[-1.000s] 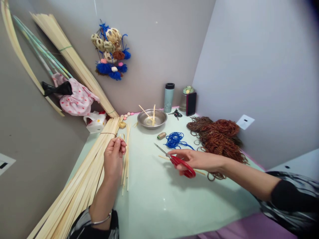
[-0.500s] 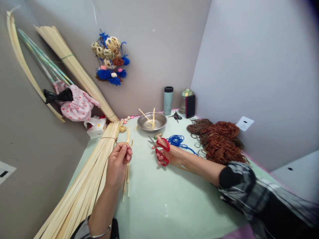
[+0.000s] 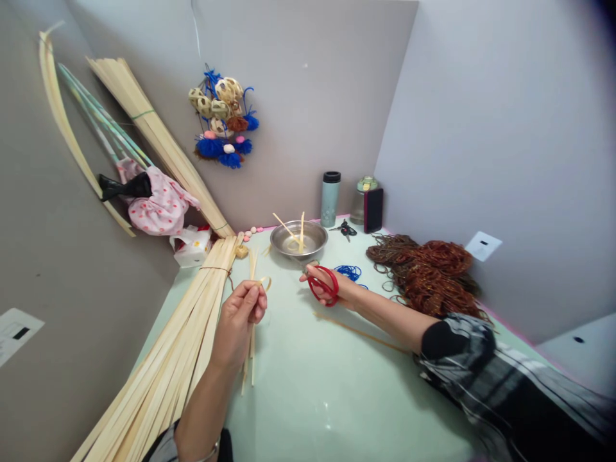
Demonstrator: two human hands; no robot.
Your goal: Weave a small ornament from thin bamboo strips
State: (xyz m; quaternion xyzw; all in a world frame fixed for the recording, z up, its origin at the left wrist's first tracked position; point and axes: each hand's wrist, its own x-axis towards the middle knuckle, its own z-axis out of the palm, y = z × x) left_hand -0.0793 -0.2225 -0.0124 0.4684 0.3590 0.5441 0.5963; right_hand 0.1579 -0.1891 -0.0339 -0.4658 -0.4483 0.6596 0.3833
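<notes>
My left hand (image 3: 243, 316) is closed, pinching a thin pale bamboo strip (image 3: 268, 283) whose curled end shows past the fingertips. In my right hand (image 3: 344, 290) is a pair of scissors with red handles (image 3: 323, 286). Their handle loops lie close together, and the blades point toward the metal bowl, blurred. A gap of table separates the scissors from the left hand. Beneath the left hand lie several narrow strips (image 3: 253, 359). One long thin strip (image 3: 359, 332) rests on the table below my right forearm.
A metal bowl (image 3: 275, 245) with strips in it stands at the back, near a tumbler (image 3: 330, 202), keys (image 3: 347, 229) and a phone (image 3: 373, 210). Blue cord (image 3: 347, 273) and brown yarn (image 3: 428, 276) lie right. Wide bamboo strips (image 3: 178, 346) fill the left side.
The scissors' handles have come together and the scissors have turned, blades now toward the bowl. The whole view has shifted slightly. My left hand keeps its pinch on the strip.
</notes>
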